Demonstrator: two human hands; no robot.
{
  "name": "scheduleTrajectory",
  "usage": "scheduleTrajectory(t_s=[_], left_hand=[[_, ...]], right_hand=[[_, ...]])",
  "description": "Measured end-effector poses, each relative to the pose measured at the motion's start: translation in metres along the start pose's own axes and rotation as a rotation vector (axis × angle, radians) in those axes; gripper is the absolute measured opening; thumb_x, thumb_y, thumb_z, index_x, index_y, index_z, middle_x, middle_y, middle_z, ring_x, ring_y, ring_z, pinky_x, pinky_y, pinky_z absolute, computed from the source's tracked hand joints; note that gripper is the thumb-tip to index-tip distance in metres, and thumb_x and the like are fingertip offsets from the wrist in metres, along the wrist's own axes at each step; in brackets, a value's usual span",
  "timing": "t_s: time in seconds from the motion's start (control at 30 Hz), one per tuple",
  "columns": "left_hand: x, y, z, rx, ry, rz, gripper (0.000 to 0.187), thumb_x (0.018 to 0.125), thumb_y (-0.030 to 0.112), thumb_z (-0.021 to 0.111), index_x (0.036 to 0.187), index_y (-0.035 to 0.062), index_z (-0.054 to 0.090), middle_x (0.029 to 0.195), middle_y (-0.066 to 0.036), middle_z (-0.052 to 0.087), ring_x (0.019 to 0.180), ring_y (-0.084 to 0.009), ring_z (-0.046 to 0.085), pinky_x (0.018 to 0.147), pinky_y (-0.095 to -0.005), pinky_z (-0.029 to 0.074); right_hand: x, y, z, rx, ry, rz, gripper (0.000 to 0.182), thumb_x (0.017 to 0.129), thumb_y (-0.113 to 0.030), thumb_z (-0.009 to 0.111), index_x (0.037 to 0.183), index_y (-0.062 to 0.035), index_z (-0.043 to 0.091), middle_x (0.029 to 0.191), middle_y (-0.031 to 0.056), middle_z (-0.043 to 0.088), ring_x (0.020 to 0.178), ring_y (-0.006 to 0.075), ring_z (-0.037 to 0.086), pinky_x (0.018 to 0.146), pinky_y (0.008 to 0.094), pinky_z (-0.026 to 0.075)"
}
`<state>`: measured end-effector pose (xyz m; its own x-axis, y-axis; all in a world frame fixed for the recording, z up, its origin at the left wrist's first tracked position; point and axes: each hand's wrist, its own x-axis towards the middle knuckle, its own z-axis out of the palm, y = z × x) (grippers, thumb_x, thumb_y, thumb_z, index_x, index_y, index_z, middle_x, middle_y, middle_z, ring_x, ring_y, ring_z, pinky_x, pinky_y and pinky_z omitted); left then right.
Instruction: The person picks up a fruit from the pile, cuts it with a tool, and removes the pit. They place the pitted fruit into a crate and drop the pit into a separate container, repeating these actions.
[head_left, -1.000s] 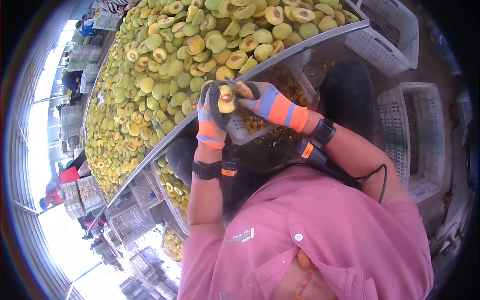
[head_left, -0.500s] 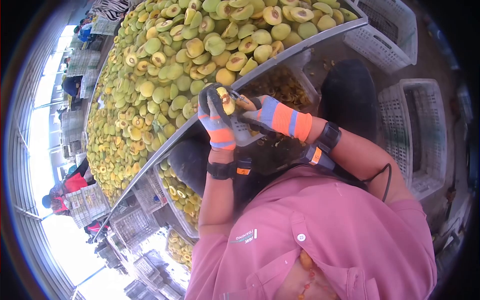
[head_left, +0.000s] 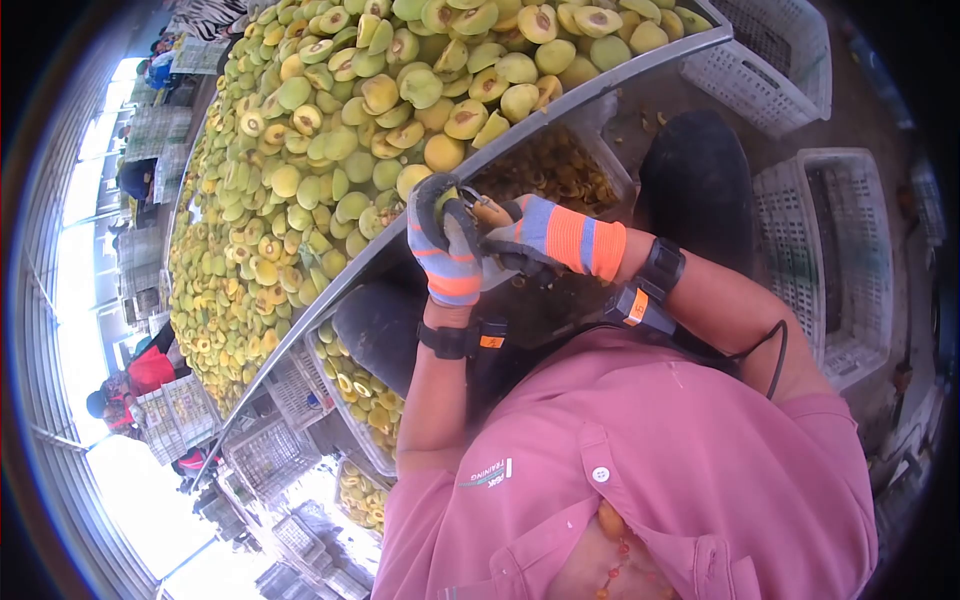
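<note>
My left hand (head_left: 445, 245), in a grey, blue and orange glove, is closed around a yellow-green peach half (head_left: 448, 198), mostly hidden by the fingers. My right hand (head_left: 540, 238), gloved alike, grips a wooden-handled pitting tool (head_left: 489, 211) with a curved metal end. The metal end meets the fruit at my left fingertips; how deep it goes is hidden. Both hands are close together just off the metal rim (head_left: 590, 92) of a big table heaped with halved peaches (head_left: 330, 150).
Under the rim sits a container of brown pits and scraps (head_left: 565, 175). White plastic crates (head_left: 845, 260) stand at right, another (head_left: 765, 75) at upper right. A crate of peach halves (head_left: 365, 400) is beside my left leg. Other people (head_left: 130, 385) are along the table's far left side.
My left hand has turned, so the fruit's cut face with its brown centre no longer shows. Both hands stay together; the view has shifted slightly.
</note>
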<state>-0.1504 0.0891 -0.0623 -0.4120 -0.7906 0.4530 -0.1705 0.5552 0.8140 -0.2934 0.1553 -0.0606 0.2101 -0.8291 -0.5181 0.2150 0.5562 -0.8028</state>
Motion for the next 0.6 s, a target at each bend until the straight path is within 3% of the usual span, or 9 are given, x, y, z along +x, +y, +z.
scheduleTrajectory(t_s=[0.13,0.23,0.4,0.43,0.53,0.6], left_hand=[[-0.001,-0.008,0.001,0.088,0.015,0.15,0.022,0.095,0.015,0.047,0.103,-0.0018,0.058,0.102,-0.01,0.06,0.088,-0.0171,0.056,0.077,-0.0302,0.047],[-0.005,-0.001,0.004,-0.067,0.081,-0.1,0.022,0.096,0.016,0.047,0.101,-0.0024,0.059,0.096,-0.01,0.063,0.083,-0.0181,0.058,0.074,-0.0299,0.048],[-0.006,0.003,0.0,-0.199,0.099,-0.307,0.021,0.082,0.0,0.056,0.103,-0.0011,0.059,0.092,-0.013,0.064,0.078,-0.027,0.063,0.069,-0.0331,0.05],[-0.004,0.003,0.0,-0.18,0.097,-0.305,0.018,0.083,0.0,0.055,0.101,-0.0015,0.059,0.091,-0.013,0.064,0.077,-0.0259,0.063,0.069,-0.0323,0.05],[0.0,0.001,0.002,-0.079,0.063,-0.237,0.013,0.09,0.003,0.053,0.098,-0.0026,0.06,0.089,-0.011,0.064,0.076,-0.0216,0.062,0.067,-0.0299,0.05],[-0.001,0.001,0.008,-0.294,0.122,-0.344,0.015,0.094,0.008,0.051,0.098,-0.0032,0.06,0.087,-0.009,0.064,0.075,-0.0187,0.062,0.067,-0.0287,0.049]], right_hand=[[0.016,0.021,0.008,-0.077,0.098,-0.152,0.023,0.077,-0.02,0.065,0.08,0.0022,0.063,0.064,0.0104,0.061,0.054,0.0196,0.057,0.051,0.0336,0.046],[0.016,0.03,0.01,-0.183,0.095,-0.334,0.019,0.084,-0.019,0.064,0.089,-0.0004,0.065,0.066,0.0041,0.062,0.057,0.0118,0.06,0.051,0.0278,0.048],[0.001,0.018,0.009,-0.249,0.054,-0.366,0.016,0.084,-0.015,0.06,0.091,-0.0008,0.063,0.067,0.0052,0.062,0.058,0.0108,0.059,0.053,0.028,0.048],[0.0,0.015,0.008,-0.272,0.052,-0.346,0.015,0.084,-0.015,0.06,0.091,-0.0009,0.063,0.067,0.0056,0.062,0.058,0.0107,0.059,0.054,0.0282,0.048],[0.014,0.026,0.005,-0.171,0.01,-0.267,0.022,0.08,-0.02,0.06,0.09,-0.0008,0.063,0.07,0.014,0.063,0.057,0.0224,0.058,0.057,0.0333,0.049],[0.017,0.032,0.006,-0.221,0.071,-0.344,0.018,0.082,-0.016,0.06,0.091,-0.0008,0.062,0.069,0.0085,0.063,0.058,0.0149,0.058,0.055,0.0304,0.048]])
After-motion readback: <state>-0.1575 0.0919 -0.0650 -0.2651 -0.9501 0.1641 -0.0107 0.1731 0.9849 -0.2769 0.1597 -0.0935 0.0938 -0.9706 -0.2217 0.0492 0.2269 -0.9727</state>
